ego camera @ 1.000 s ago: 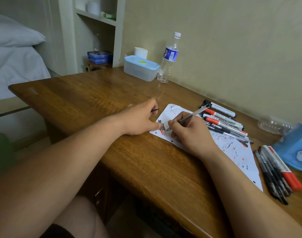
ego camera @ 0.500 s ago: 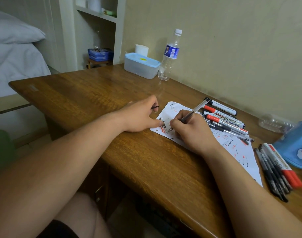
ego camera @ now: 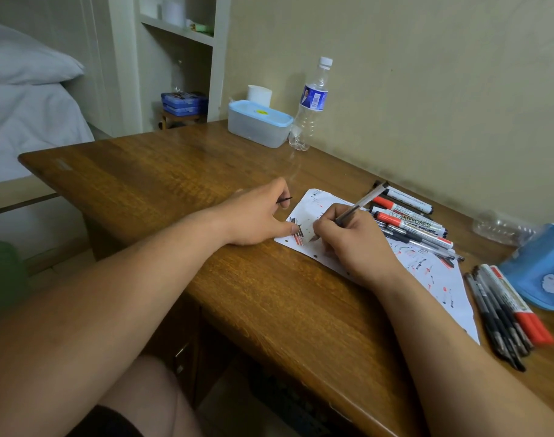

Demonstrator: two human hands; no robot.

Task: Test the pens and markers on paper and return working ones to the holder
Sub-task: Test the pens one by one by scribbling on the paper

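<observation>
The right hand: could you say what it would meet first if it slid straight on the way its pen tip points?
Likely the left hand, whose thumb rests on the paper just ahead of the pen in the right hand; both seem to rest on it.

Both forearms — the left forearm [ego camera: 111,294] and the right forearm [ego camera: 442,342] — are shown bare down to the left hand [ego camera: 253,216] and the right hand [ego camera: 354,241]. Below the table's [ego camera: 269,294] near edge a bare thigh [ego camera: 149,392] is seen, covered at its top by the hem of a dark garment [ego camera: 108,424].
</observation>
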